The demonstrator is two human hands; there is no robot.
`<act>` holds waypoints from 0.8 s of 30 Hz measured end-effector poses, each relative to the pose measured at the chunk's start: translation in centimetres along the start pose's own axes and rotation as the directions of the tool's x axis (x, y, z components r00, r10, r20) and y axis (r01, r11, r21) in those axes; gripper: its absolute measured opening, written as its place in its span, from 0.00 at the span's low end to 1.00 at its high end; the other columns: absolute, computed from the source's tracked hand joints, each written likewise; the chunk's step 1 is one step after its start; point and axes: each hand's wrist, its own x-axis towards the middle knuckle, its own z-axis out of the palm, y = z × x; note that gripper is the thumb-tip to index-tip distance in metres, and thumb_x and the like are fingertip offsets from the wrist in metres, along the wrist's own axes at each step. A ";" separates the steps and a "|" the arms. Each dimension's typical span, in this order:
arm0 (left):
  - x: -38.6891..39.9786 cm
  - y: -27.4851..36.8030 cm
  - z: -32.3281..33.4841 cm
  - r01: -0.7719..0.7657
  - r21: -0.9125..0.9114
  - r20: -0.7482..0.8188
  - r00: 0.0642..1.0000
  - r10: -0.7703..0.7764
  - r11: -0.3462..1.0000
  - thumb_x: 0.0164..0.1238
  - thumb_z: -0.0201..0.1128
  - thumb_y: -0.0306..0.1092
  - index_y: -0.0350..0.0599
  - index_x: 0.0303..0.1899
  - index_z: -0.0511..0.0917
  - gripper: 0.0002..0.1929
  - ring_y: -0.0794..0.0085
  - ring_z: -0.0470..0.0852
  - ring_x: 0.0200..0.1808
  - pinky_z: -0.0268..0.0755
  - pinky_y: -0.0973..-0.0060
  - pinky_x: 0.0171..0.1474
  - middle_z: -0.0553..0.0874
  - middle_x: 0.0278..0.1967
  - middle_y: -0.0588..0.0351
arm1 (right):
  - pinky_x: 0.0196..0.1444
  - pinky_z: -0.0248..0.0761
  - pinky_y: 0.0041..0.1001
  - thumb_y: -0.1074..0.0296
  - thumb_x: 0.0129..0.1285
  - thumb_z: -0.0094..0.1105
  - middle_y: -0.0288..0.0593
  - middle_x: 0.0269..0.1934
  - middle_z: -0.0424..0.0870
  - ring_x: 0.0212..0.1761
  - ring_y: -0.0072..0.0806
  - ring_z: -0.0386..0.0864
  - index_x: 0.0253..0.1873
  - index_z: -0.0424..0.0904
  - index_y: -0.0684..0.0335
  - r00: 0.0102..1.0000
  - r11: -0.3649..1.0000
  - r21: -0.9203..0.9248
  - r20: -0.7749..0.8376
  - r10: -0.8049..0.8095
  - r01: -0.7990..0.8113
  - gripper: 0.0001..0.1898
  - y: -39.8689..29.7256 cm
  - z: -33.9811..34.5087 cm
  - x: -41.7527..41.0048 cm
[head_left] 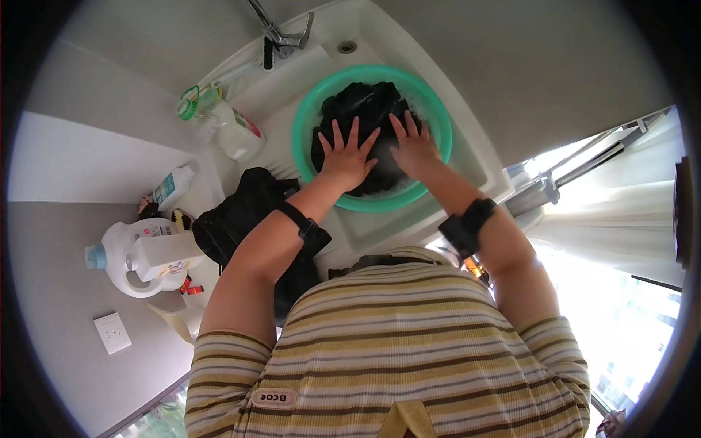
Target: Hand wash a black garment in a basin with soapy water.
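A green plastic basin (302, 109) stands in the white sink (476, 148). Black wet fabric (364, 101) lies in it, in cloudy water with suds at the edge. My left hand (346, 164) rests palm down on the lower left of the fabric, fingers spread. Beside it, my right hand (414, 153) lies on the right part of the fabric near the basin wall, its fingers also apart. Neither hand is closed on the cloth. A black garment (241, 208) is draped over the counter edge, next to my left forearm.
A chrome faucet (285, 39) and the sink drain (347, 47) lie beyond the basin. Left of it stand a clear plastic jug (235, 131), a small white bottle (174, 186) and a large white detergent jug (118, 252). A metal rack (591, 161) is at the right.
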 end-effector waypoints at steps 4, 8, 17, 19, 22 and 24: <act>1.9 0.2 -0.1 0.007 0.012 0.116 0.993 -0.008 1.000 0.73 0.50 0.59 0.74 0.78 0.45 0.36 0.27 0.39 0.76 0.38 0.23 0.68 0.40 0.79 0.46 | 0.74 0.54 0.47 0.48 0.71 0.49 0.50 0.77 0.52 0.74 0.54 0.57 0.80 0.41 0.48 0.998 0.994 -0.101 0.043 -0.043 0.047 0.39 1.0 1.5 1.2; 3.1 -0.8 0.6 0.030 0.022 0.256 0.966 -0.035 0.999 0.75 0.45 0.60 0.74 0.78 0.43 0.35 0.29 0.39 0.76 0.37 0.25 0.69 0.38 0.79 0.46 | 0.73 0.55 0.44 0.48 0.72 0.48 0.50 0.76 0.56 0.74 0.49 0.59 0.79 0.46 0.53 0.970 0.999 0.007 0.237 -0.042 0.042 0.37 0.3 1.2 2.6; 4.5 -1.4 1.7 0.021 -0.049 0.320 0.947 -0.004 0.999 0.77 0.43 0.56 0.66 0.78 0.44 0.33 0.34 0.40 0.77 0.33 0.29 0.71 0.44 0.78 0.44 | 0.60 0.72 0.41 0.64 0.67 0.50 0.53 0.54 0.83 0.58 0.47 0.80 0.61 0.77 0.61 0.858 0.962 -0.117 0.487 -0.161 0.247 0.20 2.8 5.3 5.3; 4.7 -1.5 1.7 0.026 -0.045 0.317 0.949 -0.011 0.999 0.77 0.43 0.54 0.65 0.78 0.45 0.33 0.34 0.40 0.77 0.32 0.29 0.71 0.47 0.78 0.43 | 0.58 0.73 0.41 0.67 0.66 0.49 0.52 0.53 0.84 0.57 0.46 0.81 0.59 0.79 0.60 0.862 0.965 -0.108 0.482 -0.159 0.239 0.19 2.5 4.7 5.4; 5.7 -1.6 2.6 0.029 -0.002 0.341 0.940 -0.027 1.000 0.76 0.45 0.49 0.63 0.77 0.49 0.32 0.36 0.41 0.77 0.32 0.30 0.72 0.50 0.77 0.42 | 0.56 0.75 0.41 0.70 0.64 0.49 0.51 0.52 0.85 0.56 0.45 0.82 0.57 0.81 0.59 0.911 0.986 -0.062 0.395 -0.119 0.156 0.18 2.5 4.0 5.1; 6.1 -1.6 3.2 0.094 -0.105 0.294 0.954 -0.060 0.990 0.71 0.52 0.47 0.60 0.76 0.52 0.34 0.38 0.42 0.77 0.36 0.33 0.73 0.53 0.76 0.44 | 0.56 0.74 0.41 0.69 0.65 0.49 0.50 0.52 0.85 0.56 0.45 0.82 0.56 0.81 0.58 0.949 0.996 -0.021 0.306 -0.082 0.092 0.17 2.1 2.7 4.4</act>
